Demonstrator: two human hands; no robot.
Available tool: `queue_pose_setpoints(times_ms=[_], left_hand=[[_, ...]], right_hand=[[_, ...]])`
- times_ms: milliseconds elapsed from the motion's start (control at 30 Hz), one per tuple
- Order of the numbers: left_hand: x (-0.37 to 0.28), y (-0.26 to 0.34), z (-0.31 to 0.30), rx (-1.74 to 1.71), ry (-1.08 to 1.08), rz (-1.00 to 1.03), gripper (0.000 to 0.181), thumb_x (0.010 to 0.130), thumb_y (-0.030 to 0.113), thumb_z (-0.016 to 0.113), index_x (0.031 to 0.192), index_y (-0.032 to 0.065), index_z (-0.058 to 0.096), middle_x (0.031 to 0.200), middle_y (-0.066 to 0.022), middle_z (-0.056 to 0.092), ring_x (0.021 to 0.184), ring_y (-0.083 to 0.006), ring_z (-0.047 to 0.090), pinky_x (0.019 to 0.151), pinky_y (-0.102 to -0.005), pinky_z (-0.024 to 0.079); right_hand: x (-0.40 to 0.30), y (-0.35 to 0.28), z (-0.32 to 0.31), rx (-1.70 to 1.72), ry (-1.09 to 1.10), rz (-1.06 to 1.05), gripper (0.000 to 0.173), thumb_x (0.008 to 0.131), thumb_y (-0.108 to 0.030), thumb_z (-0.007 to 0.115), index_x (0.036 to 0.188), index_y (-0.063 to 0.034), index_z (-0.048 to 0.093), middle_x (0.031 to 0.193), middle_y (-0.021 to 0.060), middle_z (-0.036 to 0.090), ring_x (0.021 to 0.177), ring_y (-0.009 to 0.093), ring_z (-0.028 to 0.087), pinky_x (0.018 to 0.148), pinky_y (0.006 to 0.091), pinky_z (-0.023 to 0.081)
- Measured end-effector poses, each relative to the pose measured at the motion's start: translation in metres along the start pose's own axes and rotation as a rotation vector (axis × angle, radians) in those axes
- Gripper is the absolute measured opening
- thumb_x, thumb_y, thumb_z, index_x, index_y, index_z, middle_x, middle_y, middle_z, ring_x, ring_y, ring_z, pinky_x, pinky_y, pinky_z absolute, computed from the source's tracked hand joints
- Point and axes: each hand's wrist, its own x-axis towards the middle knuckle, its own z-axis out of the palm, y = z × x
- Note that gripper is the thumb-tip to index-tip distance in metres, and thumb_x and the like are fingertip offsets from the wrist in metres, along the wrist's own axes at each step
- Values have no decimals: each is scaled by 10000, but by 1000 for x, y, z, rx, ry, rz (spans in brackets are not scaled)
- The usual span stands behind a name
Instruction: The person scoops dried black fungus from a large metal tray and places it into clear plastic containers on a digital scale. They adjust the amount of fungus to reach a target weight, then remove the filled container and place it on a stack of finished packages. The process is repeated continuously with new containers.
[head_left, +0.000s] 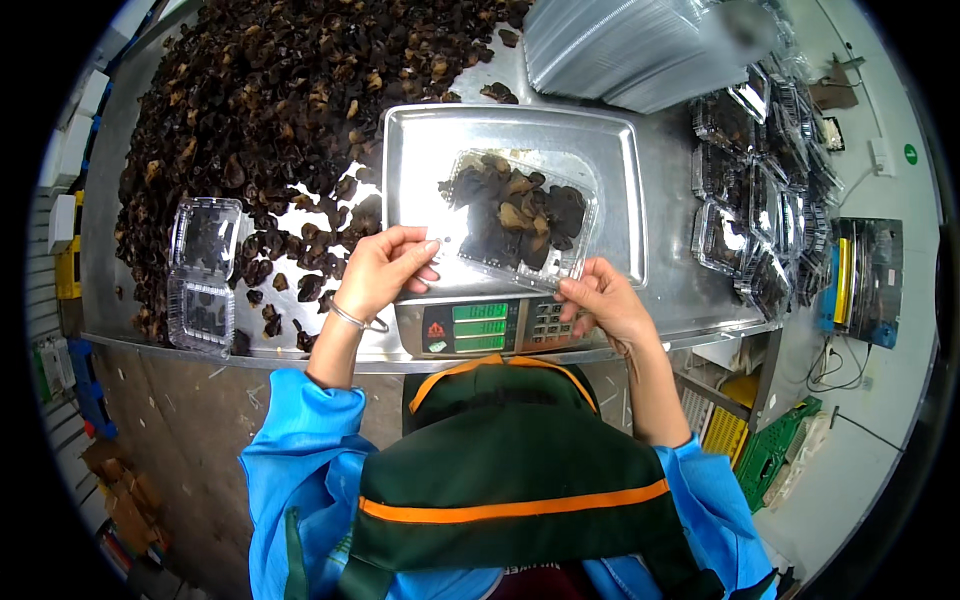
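A clear plastic clamshell box (589, 217) with dark wood ear mushrooms (525, 210) in it sits at a slant on the steel pan (634, 225) of a digital scale. My left hand (390, 262) pinches the clear plastic at the box's near left corner. At the near right corner, my right hand (604, 300) grips the box's edge between thumb and fingers. Glare on the pan hides where the lid lies. Below the pan, the scale's panel (487, 326) shows lit green displays, and my right fingers partly cover its keypad.
A big heap of wood ear mushrooms (247, 97) covers the left of the steel table (667, 300). An open clamshell box (202, 274) lies at its front left. Nested clear boxes (630, 52) stand behind the scale. Filled boxes (750, 187) are piled at right.
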Motion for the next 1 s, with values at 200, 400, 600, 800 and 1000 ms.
queue_pose_setpoints(times_ms=[200, 400, 600, 800, 1000], left_hand=[[-1, 18, 1, 66, -3, 163, 618, 792, 42, 628, 1349, 102, 366, 1140, -128, 448, 798, -115, 578, 626, -246, 523], [17, 22, 2, -227, -197, -51, 263, 854, 91, 522, 1112, 50, 550, 950, 1, 560, 851, -77, 553, 776, -289, 503], [19, 13, 0, 174, 13, 245, 673, 714, 61, 595, 1336, 79, 339, 991, -34, 543, 650, -83, 564, 538, -231, 479], [40, 10, -1, 57, -142, 196, 571, 752, 116, 609, 1301, 164, 460, 967, 0, 488, 723, -66, 529, 629, -235, 464], [10, 17, 15, 384, 133, 456, 554, 755, 149, 571, 1292, 97, 447, 1142, -138, 543, 1027, -267, 540, 903, -333, 440]], right_hand=[[-2, 17, 6, 368, -6, -40, 248, 844, -138, 631, 1001, -79, 448, 898, 106, 632, 724, 175, 639, 482, 284, 522], [-3, 14, 13, 369, 27, -92, 214, 859, -113, 592, 995, -80, 429, 908, 143, 619, 771, 201, 641, 495, 306, 534], [-9, 14, 13, 294, 66, -63, 251, 856, -115, 580, 1038, -62, 416, 932, 139, 599, 795, 210, 634, 510, 313, 539], [-3, 19, 18, 304, 128, -99, 259, 855, -75, 524, 1076, -58, 389, 882, 159, 598, 721, 219, 644, 443, 319, 549], [-5, 21, 20, 382, 105, -139, 147, 858, -60, 476, 980, -85, 398, 797, 149, 606, 649, 226, 656, 413, 349, 555]])
